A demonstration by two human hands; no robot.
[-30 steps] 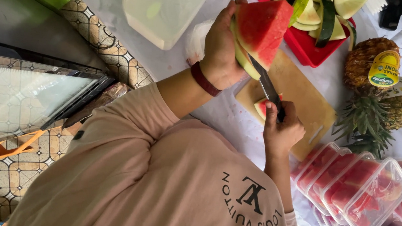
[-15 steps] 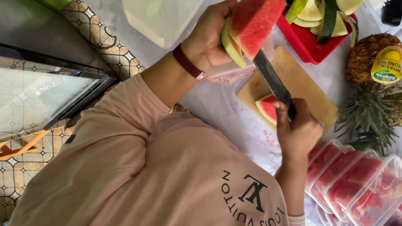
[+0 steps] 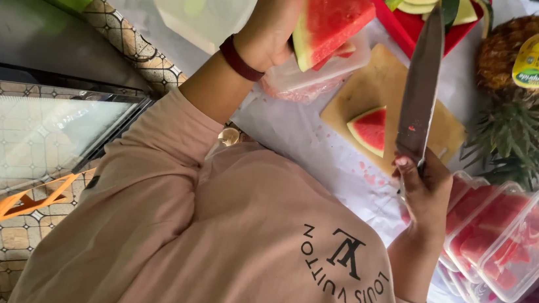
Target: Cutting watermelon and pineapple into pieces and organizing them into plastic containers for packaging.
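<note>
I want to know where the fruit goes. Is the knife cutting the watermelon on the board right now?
No, the knife is lifted, clear of the watermelon slice on the board.

Floor [image 3: 3, 244]: patterned tiles, beige with brown lattice motif, seen at lower left. A dark-framed glass panel [image 3: 27, 131] stands over it and reflects the tile pattern. The table [image 3: 297, 134] carries a white covering, wet and stained pink near its front edge. Daylight is even, with no hard shadows.
</note>
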